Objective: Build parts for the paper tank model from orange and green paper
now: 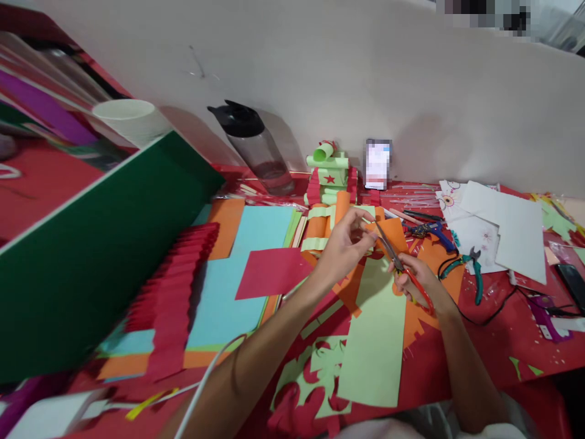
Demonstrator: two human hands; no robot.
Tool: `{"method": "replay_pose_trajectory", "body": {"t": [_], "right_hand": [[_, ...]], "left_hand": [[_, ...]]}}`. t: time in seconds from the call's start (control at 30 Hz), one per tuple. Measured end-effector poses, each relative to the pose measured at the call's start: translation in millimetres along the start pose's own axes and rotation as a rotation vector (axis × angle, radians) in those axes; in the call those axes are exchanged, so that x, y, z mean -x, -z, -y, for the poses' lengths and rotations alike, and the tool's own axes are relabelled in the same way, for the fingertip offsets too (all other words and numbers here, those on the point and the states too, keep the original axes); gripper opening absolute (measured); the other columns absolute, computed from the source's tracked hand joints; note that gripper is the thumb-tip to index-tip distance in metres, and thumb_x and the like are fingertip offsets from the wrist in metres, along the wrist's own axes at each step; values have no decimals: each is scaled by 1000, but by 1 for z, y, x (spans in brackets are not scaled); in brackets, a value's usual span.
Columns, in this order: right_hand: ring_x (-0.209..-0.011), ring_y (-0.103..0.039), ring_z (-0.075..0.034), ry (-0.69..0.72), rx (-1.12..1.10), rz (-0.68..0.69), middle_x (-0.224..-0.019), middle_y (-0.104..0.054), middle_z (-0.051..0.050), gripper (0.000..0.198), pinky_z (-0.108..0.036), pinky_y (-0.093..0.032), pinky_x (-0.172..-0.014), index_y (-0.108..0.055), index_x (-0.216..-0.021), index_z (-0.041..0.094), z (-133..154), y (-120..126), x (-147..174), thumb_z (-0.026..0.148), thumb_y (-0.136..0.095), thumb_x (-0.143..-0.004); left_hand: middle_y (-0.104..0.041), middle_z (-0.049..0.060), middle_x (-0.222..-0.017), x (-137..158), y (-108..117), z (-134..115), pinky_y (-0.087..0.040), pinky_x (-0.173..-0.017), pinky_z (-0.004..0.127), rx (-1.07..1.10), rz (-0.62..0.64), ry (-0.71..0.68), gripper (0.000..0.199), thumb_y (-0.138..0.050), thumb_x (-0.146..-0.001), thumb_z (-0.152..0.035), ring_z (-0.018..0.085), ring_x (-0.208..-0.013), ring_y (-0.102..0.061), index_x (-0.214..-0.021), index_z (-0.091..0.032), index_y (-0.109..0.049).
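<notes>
My right hand (pixel 418 277) is closed round a pair of scissors (pixel 397 259) with red handles, and the blades point up and to the left. My left hand (pixel 348 244) pinches orange paper (pixel 390 235) near the blade tips; its fingers hide part of the paper. Just behind the left hand lie orange paper rolls (pixel 315 228) banded with pale green strips. A long pale green sheet (pixel 377 335) lies below both hands. Further back stands a model of rolled green paper (pixel 329 177) with a red star on its front.
A dark green board (pixel 114 244) leans at left beside pleated red paper (pixel 171 305). At the back stand a water bottle (pixel 258 149) and a phone (pixel 378 163). A glue gun (pixel 434 231), teal pliers (pixel 475 274) and white sheets (pixel 521 231) lie at right. Green scraps (pixel 315 372) lie in front.
</notes>
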State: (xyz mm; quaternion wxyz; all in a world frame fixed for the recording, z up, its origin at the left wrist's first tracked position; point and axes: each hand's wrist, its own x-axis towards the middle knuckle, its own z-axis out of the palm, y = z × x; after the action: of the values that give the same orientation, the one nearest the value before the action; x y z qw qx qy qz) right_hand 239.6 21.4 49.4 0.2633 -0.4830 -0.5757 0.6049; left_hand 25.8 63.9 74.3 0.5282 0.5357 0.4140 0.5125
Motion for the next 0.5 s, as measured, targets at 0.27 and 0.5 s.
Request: {"method": "replay_pose_trajectory", "body": {"t": [0.27,0.5], "right_hand": [[-48,-45,-8,-1,-3,-11,-64,-53,6,32,-16,-37,-41,-61,-99,22,-4,1,-2,52,-64,-90],[-48,-45,-7,-2,-24,-38,-62,-52,7,23,-15,-37,-41,-61,-96,22,0,-3,-1,44,-64,-89]], "left_hand": [[-55,-5,-77,0,0,1,-51,-63,24,21,7,3,26,-73,-86,-29,11,-67,-58,-104,-22,-55],[-54,-6,-76,0,-1,-1,-50,-62,23,29,4,-3,26,-73,-85,-28,11,-66,-57,-104,-23,-55]]}}
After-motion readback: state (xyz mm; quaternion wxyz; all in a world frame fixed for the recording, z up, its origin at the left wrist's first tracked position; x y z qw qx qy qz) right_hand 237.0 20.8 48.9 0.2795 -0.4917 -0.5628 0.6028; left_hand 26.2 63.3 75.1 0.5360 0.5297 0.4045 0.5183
